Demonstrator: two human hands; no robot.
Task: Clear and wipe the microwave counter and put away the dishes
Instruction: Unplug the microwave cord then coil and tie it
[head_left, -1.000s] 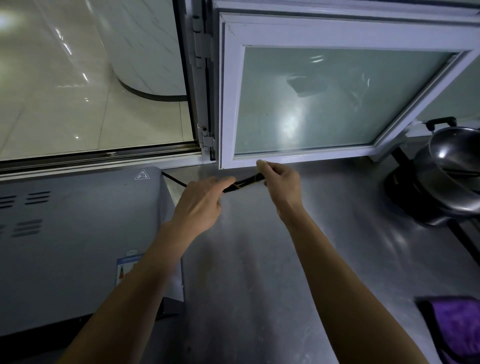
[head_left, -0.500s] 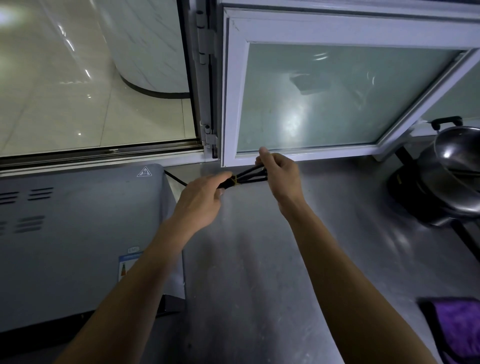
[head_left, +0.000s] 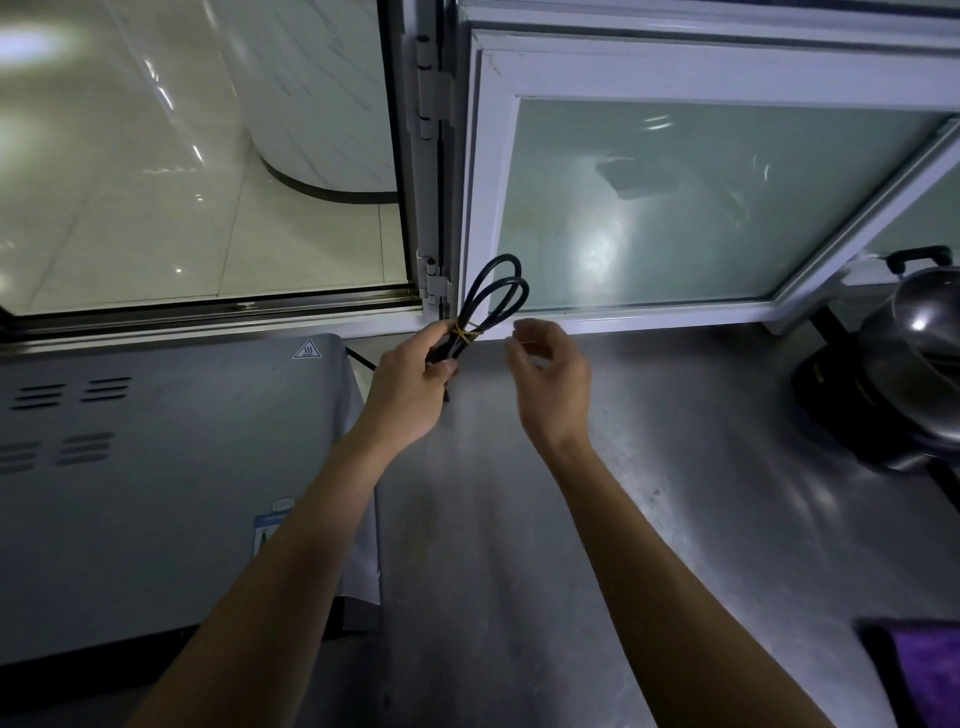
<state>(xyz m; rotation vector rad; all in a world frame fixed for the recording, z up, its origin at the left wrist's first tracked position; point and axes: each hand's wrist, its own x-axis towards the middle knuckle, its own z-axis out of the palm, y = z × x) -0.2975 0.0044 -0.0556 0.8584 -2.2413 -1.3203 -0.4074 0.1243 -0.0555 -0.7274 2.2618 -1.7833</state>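
My one head view looks steeply down, close over the grey steel counter (head_left: 519, 519), window at twelve o'clock.

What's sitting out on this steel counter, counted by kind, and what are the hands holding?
Microwave: 1
Black power cord, coiled and banded, gripped by the left hand: 1
Steel pot: 1
Purple cloth: 1
Total: 4
The right hand holds nothing I can make out.
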